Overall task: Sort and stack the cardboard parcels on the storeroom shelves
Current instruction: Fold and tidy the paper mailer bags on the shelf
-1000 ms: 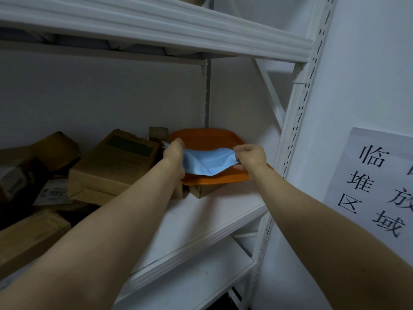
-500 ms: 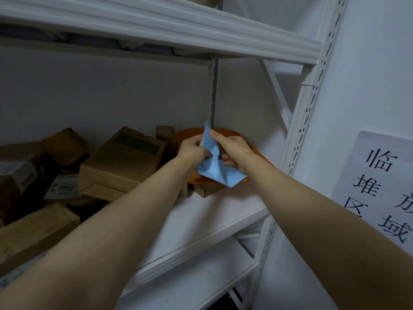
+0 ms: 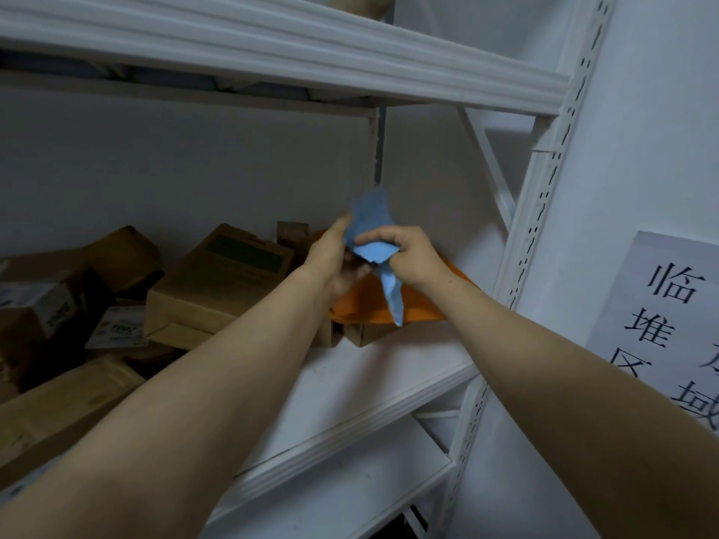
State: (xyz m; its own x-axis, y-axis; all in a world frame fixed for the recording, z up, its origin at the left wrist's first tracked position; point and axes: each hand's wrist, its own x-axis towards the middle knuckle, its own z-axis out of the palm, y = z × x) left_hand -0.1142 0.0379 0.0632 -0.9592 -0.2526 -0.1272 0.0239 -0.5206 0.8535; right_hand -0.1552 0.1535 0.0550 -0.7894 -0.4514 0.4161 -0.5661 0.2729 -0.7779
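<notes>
Both my hands reach deep into the middle shelf point(image 3: 373, 387). My left hand point(image 3: 334, 258) and my right hand point(image 3: 404, 254) are close together, both gripping a crumpled blue cloth point(image 3: 373, 235) whose tail hangs down over an orange plastic tray point(image 3: 369, 309). The tray rests on small cardboard boxes at the shelf's right end. A large tilted cardboard parcel point(image 3: 221, 282) lies just left of my hands. Several more cardboard parcels point(image 3: 62, 402) are piled in disorder further left.
The upper shelf beam point(image 3: 311, 60) runs overhead. A slotted white upright point(image 3: 537, 212) and a diagonal brace stand to the right. A paper sign with Chinese characters point(image 3: 677, 324) hangs on the right wall. A lower shelf point(image 3: 350, 496) lies below.
The cloth was stretched wide between my hands one second ago. My hands have come together and bunched it, with one corner now sticking up and a tail hanging down.
</notes>
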